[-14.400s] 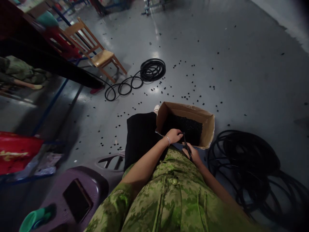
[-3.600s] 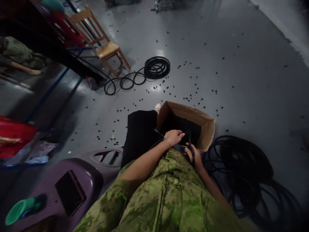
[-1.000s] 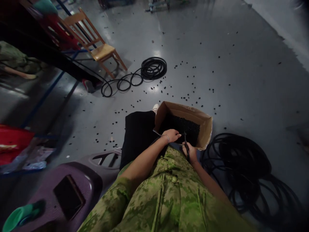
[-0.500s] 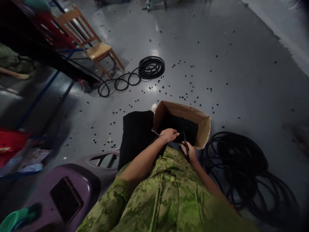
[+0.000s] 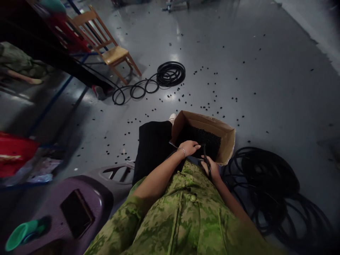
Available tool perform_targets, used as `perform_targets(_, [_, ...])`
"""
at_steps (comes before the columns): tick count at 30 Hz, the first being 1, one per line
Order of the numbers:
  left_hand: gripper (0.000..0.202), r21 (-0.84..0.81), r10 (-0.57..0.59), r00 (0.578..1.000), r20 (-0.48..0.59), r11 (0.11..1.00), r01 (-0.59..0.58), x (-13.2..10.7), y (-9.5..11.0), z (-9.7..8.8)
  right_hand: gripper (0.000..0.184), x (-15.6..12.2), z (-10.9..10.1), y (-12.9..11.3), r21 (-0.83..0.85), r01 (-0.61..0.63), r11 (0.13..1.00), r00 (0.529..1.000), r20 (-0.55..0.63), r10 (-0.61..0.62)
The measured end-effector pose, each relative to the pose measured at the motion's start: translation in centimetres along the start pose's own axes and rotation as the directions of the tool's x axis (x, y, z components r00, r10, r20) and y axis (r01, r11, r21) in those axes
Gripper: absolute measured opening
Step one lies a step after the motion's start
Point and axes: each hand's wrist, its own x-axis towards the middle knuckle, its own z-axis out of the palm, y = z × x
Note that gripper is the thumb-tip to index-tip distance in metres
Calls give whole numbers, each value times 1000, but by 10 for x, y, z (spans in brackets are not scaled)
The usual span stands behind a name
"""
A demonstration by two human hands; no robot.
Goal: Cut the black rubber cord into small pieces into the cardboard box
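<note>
I sit with an open cardboard box (image 5: 228, 141) against my right knee; its bottom is covered with small black pieces (image 5: 204, 136). My left hand (image 5: 190, 147), with a bracelet on the wrist, is closed over the box's near edge, pinching the end of a black tube. My right hand (image 5: 211, 167) is closed round a dark, thin cutting tool (image 5: 205, 159) whose tip points into the box beside the left fingers. The tube runs down to a big black coil (image 5: 268, 184) on the floor at my right.
Small black pieces (image 5: 207, 106) are scattered over the grey floor. A second black coil (image 5: 170, 73) lies ahead near a wooden chair (image 5: 111, 53). At my left stands a purple stool (image 5: 79, 209) with a phone (image 5: 77, 212) and a teal cup (image 5: 22, 233).
Both hands stay at the box's near edge with the tube and tool. Only the view has shifted slightly.
</note>
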Motion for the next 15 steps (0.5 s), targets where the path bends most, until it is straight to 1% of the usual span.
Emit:
perform_targets(5, [37, -1, 0, 1000, -2, 1000, 0, -1, 1, -1, 41, 2, 1, -5, -1, 1, 1000, 1000, -5, -1])
perform_targets(15, [37, 24, -7, 1000, 2, 1000, 7, 0, 1, -1, 41, 1, 1, -6, 5, -5, 1000, 1000, -10, 5])
